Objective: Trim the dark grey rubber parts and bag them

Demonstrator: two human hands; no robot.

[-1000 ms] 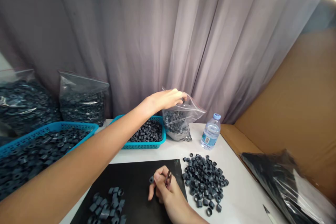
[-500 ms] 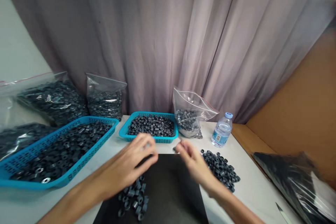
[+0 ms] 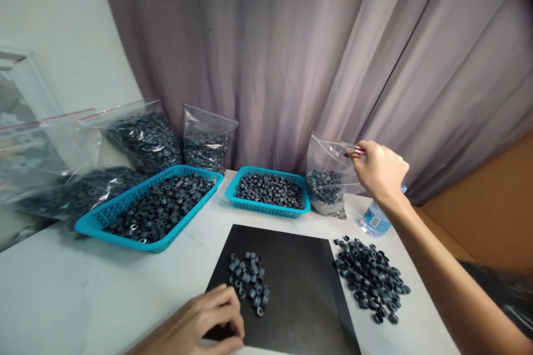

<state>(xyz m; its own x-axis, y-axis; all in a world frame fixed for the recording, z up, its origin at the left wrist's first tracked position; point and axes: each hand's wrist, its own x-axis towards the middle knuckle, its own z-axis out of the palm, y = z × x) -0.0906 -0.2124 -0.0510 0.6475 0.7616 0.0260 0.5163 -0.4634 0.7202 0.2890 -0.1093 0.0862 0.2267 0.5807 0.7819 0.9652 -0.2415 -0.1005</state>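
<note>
My right hand (image 3: pixel 381 171) is raised at the back right, its thumb and fingers closed on the upper edge of a clear zip bag (image 3: pixel 327 161) part-filled with small dark rings. A small dark bit shows at the fingertips, too small to name. At the front, my left hand (image 3: pixel 214 319) is low beside the left edge of a black mat (image 3: pixel 300 283), fingers curled and thumb tip against the index fingertip, with nothing visible between them. Just beyond it, a small heap of dark grey rings (image 3: pixel 250 277) lies on the mat.
A larger heap of rings (image 3: pixel 370 277) lies right of the mat. Two blue baskets, one at left (image 3: pixel 120 241) and one at centre back (image 3: pixel 266 209), hold rings. Filled bags (image 3: pixel 145 138) stand behind the left basket. A water bottle (image 3: pixel 375 221) is partly behind my right forearm.
My right hand has moved up and right from above the mat to the bag's edge. My left hand has drawn back towards me. The view has shifted left.
</note>
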